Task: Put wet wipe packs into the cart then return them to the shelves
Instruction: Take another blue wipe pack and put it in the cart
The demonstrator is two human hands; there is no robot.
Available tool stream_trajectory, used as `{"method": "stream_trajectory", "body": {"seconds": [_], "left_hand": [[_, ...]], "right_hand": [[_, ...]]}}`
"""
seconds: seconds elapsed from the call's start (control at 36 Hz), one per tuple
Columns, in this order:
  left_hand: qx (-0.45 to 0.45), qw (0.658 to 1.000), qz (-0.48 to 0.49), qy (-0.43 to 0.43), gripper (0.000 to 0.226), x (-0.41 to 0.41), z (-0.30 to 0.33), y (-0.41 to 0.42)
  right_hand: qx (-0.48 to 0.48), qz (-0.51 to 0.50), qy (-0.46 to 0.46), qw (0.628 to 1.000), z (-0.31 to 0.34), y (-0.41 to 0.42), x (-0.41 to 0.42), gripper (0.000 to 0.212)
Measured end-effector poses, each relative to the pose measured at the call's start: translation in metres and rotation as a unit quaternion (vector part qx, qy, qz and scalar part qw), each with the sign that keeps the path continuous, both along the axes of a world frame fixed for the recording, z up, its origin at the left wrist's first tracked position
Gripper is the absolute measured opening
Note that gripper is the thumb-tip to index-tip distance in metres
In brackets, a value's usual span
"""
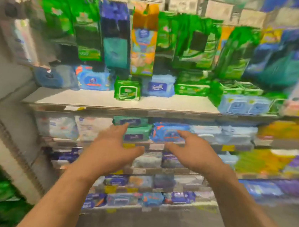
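Head view, heavily blurred by motion. Both bare forearms reach forward toward store shelving stocked with wet wipe packs. Left hand — fingers spread and fairly straight, holding nothing — has its fingertips at the front of a stack of two green wipe packs on the second shelf down; whether they actually touch is lost in the blur. Right hand likewise spread and empty, fingers extended just in front of a blue wipe pack that sits beside the green stack on the same shelf. The two hands are near each other, palms turned partly inward. Pale white packs fill that shelf to the left, light blue packs to the right. The shelf above shows bare board at its front edge, with a small green pack standing upright near the middle and blue packs behind it; tall green, blue and orange packages hang or stand above. Lower shelves carry more blue and purple packs, detail unreadable. No cart in view.
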State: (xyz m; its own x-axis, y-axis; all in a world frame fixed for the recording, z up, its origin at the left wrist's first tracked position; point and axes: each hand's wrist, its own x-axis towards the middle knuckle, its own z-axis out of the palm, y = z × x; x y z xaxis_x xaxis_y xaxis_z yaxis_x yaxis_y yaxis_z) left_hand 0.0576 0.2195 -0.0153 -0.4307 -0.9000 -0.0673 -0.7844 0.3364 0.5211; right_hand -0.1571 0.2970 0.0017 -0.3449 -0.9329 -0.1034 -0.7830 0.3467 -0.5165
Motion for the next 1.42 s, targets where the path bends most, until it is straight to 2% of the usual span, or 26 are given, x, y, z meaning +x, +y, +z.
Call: {"method": "stream_trajectory", "body": {"seconds": [0.06,0.14,0.28,0.39,0.58,0.78,0.92,1.08,1.19,1.31,1.42], "left_hand": [[0.006,1.000,-0.019,-0.008,0.097,-0.027,0.001,-0.002],[0.000,0.999,-0.037,-0.007,0.113,-0.063,0.002,-0.009],[0.013,0.997,-0.070,-0.006,0.095,-0.114,0.004,-0.022],[0.012,0.995,-0.101,0.002,0.095,-0.153,-0.003,-0.042],[0.022,0.988,-0.145,0.039,0.096,-0.215,-0.014,-0.084],[0.019,0.980,-0.174,0.090,0.080,-0.271,-0.011,-0.133],[0.011,0.975,-0.192,0.114,0.075,-0.315,-0.007,-0.166],[-0.011,0.961,-0.204,0.187,0.056,-0.362,-0.009,-0.178],[-0.031,0.957,-0.221,0.188,0.049,-0.401,-0.009,-0.183],[-0.096,0.951,-0.232,0.181,0.050,-0.436,-0.013,-0.182],[-0.160,0.953,-0.243,0.081,0.062,-0.464,-0.025,-0.180]], "right_hand": [[-0.008,-0.021,-0.010,1.000,0.002,0.006,-0.026,0.048],[-0.011,-0.044,-0.016,0.999,-0.001,0.010,-0.065,0.049],[0.000,-0.096,-0.033,0.995,-0.014,0.007,-0.120,0.071],[0.006,-0.126,-0.041,0.991,-0.019,-0.001,-0.152,0.071],[0.010,-0.146,0.011,0.989,-0.023,-0.024,-0.203,0.069],[0.017,-0.167,0.041,0.985,-0.010,-0.065,-0.247,0.068],[-0.013,-0.183,0.071,0.980,-0.007,-0.087,-0.282,0.064],[-0.037,-0.209,0.070,0.975,-0.008,-0.095,-0.328,0.064],[-0.048,-0.214,0.091,0.971,-0.008,-0.102,-0.363,0.065],[-0.035,-0.161,0.146,0.975,-0.013,-0.115,-0.403,0.071],[-0.012,-0.096,0.221,0.971,-0.027,-0.137,-0.447,0.081]]}}
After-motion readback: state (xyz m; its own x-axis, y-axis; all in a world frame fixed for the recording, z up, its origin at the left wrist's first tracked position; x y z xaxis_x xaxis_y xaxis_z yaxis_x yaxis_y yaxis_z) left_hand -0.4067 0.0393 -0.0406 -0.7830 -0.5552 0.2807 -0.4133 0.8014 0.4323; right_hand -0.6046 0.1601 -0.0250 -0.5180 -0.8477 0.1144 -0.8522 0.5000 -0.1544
